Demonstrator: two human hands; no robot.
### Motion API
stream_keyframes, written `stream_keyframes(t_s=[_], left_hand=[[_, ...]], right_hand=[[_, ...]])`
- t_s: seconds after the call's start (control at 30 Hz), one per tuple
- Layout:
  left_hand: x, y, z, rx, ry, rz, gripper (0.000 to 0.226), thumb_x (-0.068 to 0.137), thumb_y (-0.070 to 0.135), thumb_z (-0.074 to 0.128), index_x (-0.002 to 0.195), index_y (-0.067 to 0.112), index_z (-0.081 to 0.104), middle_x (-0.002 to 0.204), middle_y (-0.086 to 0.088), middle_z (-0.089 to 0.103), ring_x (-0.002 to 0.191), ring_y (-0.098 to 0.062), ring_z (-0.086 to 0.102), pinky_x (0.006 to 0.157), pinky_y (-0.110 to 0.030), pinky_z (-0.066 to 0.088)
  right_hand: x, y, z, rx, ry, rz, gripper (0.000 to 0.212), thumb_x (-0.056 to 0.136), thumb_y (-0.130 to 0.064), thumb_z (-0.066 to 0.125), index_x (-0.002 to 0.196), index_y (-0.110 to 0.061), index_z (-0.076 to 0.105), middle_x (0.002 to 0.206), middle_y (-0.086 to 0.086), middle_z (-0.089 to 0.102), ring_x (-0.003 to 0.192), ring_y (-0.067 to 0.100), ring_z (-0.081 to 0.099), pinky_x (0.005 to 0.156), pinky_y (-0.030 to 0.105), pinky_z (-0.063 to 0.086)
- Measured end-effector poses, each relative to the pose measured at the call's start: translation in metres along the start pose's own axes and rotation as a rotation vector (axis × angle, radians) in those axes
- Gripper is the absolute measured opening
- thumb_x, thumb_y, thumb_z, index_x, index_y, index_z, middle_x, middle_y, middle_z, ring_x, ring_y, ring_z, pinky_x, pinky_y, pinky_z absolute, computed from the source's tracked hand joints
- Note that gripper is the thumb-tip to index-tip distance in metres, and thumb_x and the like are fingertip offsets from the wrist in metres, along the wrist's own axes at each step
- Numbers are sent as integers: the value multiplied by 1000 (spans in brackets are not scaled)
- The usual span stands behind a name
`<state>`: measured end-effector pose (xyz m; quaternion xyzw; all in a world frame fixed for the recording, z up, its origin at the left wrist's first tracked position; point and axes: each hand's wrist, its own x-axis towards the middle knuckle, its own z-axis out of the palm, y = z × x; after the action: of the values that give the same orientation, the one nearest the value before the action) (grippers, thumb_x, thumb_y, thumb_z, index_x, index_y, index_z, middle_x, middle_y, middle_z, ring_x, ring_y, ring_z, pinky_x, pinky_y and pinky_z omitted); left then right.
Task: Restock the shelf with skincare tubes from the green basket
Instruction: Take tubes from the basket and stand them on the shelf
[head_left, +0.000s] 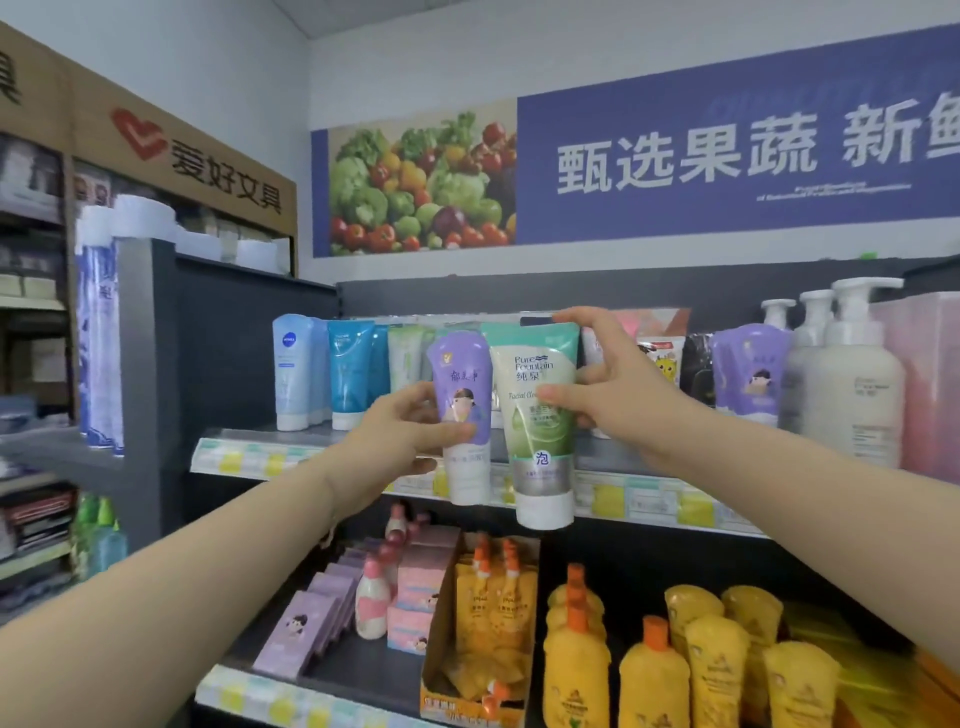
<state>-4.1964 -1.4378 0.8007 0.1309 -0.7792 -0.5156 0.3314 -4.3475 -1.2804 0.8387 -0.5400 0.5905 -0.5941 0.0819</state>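
Note:
My left hand (402, 434) grips a purple tube (465, 457) with a cartoon figure, cap end down, in front of the top shelf (244, 434). My right hand (608, 389) holds a green and white Pure Fountain tube (540, 436) right beside it, index finger on the tube's top edge and thumb on its front. Both tubes hang upright just before the shelf's front edge. Behind them stand blue tubes (322, 371), pale green tubes (408, 358) and another purple tube (748, 371). The green basket is out of view.
White pump bottles (852, 384) and a pink box stand at the shelf's right end. The lower shelf holds pink boxes (423, 587), purple boxes and yellow bottles (654, 670). A grey side panel (228, 353) closes the shelf on the left, with stationery shelves beyond.

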Motion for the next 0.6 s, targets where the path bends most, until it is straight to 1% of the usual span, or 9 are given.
stream_keyframes(t_s=[0.07, 0.1, 0.17, 0.23, 0.3, 0.37, 0.43, 0.5, 0.6], left_hand=[[5, 2, -6, 9, 28, 4, 34, 83, 16, 70, 115, 23, 61, 110, -2, 70, 88, -15, 62, 78, -30, 46], [8, 2, -11, 17, 43, 3, 33, 83, 16, 71, 114, 22, 61, 111, -3, 70, 89, -18, 63, 79, -32, 47], [15, 3, -21, 26, 71, 3, 33, 82, 17, 72, 113, 20, 61, 110, -6, 70, 100, -29, 65, 88, -41, 50], [24, 4, -33, 42, 86, 2, 34, 81, 17, 74, 111, 20, 61, 108, -7, 71, 107, -33, 63, 95, -46, 48], [33, 5, -42, 51, 84, 4, 34, 81, 16, 73, 112, 19, 61, 109, -9, 71, 107, -33, 63, 97, -48, 47], [42, 4, -50, 55, 87, 13, 33, 81, 15, 73, 111, 18, 61, 107, -9, 71, 104, -34, 64, 96, -47, 47], [50, 3, -57, 36, 80, 30, 31, 82, 13, 72, 110, 16, 60, 108, -12, 70, 95, -30, 65, 91, -44, 50], [56, 0, -63, 16, 73, 44, 31, 83, 14, 71, 111, 15, 59, 108, -12, 70, 89, -24, 62, 85, -39, 50], [67, -6, -71, -1, 46, 55, 32, 83, 14, 71, 113, 14, 59, 107, -11, 71, 93, -27, 65, 92, -42, 49]], right_hand=[[11, -1, 1, -25, -1, -8, 59, 85, 1, 66, 123, -38, 42, 90, 13, 73, 78, 22, 70, 68, 37, 59], [16, -1, 2, -34, 3, -14, 59, 86, 0, 66, 123, -39, 42, 87, 10, 73, 79, 24, 70, 70, 39, 57], [27, -4, 4, -54, 28, -35, 58, 86, -2, 67, 123, -39, 42, 84, 7, 73, 71, 20, 69, 62, 33, 55], [37, -7, 9, -70, 55, -59, 58, 86, -2, 66, 123, -40, 40, 87, 10, 72, 63, 12, 64, 54, 23, 49], [48, -9, 14, -83, 89, -77, 60, 87, -1, 65, 126, -39, 39, 87, 10, 69, 58, 7, 61, 47, 16, 45], [59, -10, 21, -105, 124, -77, 63, 87, 0, 65, 129, -39, 39, 92, 7, 68, 64, 7, 62, 45, 14, 45], [71, -7, 28, -154, 157, -70, 65, 86, -1, 65, 130, -40, 38, 101, 6, 68, 78, 13, 66, 53, 19, 51], [83, -1, 35, -198, 178, -59, 66, 86, -1, 65, 130, -42, 38, 106, 8, 67, 87, 19, 68, 64, 29, 57], [97, 9, 44, -302, 171, -44, 64, 85, -2, 64, 128, -41, 39, 104, 11, 66, 87, 24, 68, 69, 33, 58]])
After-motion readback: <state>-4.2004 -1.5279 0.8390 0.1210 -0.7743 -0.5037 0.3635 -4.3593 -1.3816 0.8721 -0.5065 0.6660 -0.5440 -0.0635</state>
